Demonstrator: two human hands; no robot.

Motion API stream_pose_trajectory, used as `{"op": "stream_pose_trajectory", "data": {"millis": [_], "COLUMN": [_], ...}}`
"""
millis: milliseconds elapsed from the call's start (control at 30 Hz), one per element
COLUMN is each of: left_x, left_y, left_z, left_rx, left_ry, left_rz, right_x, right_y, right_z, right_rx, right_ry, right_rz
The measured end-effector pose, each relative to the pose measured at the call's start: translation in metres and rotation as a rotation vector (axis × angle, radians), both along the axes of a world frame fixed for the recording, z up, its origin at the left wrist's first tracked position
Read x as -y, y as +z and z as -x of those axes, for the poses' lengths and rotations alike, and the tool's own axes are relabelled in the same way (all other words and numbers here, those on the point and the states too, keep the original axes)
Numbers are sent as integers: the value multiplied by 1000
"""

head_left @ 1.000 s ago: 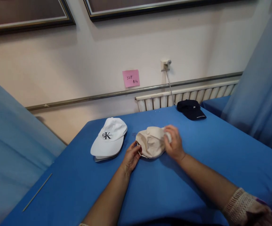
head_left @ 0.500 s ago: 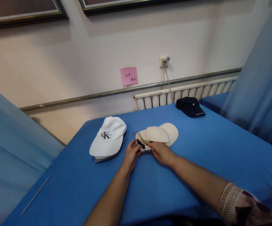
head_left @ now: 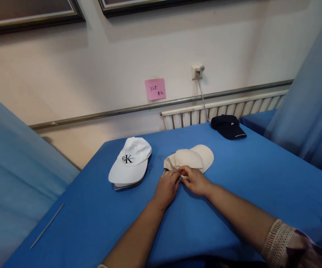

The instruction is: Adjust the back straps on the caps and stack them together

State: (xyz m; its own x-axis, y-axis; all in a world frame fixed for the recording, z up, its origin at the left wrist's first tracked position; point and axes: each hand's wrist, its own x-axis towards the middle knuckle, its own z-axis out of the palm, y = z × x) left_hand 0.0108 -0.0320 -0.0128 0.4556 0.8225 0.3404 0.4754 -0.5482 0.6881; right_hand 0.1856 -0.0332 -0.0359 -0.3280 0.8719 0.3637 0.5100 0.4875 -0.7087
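Observation:
A beige cap (head_left: pixel 192 158) lies on the blue table (head_left: pixel 233 193), its brim pointing to the far right. My left hand (head_left: pixel 167 187) and my right hand (head_left: pixel 195 180) meet at the cap's near back edge, fingers curled and pinching the strap there. To the left rests a white cap (head_left: pixel 130 163) with a black logo, on top of another pale cap. At the far right of the table lies a dark navy cap (head_left: pixel 228 127).
Blue curtains hang at the left (head_left: pixel 13 163) and right (head_left: pixel 311 100). A white radiator (head_left: pixel 222 110) runs along the wall behind the table, under a pink note (head_left: pixel 155 89) and a wall socket (head_left: pixel 196 72) with a cable. A thin stick (head_left: pixel 46 226) lies at the table's left edge.
My right hand has left the cap's brim and come to its near back edge. My left hand has moved right to join it, and both now pinch the strap.

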Motion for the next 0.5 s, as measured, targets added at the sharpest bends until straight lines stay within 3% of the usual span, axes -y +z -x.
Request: {"op": "stream_pose_trajectory", "data": {"millis": [300, 500], "left_x": [2, 3], "left_y": [-6, -10], "left_z": [-1, -3], "left_rx": [-43, -10], "left_ry": [-21, 32], "left_rz": [13, 40], "right_x": [-1, 2], "right_y": [-8, -3], "right_z": [0, -3], "right_rx": [-155, -179], "right_ry": [-44, -34], "right_rz": [71, 9]}}
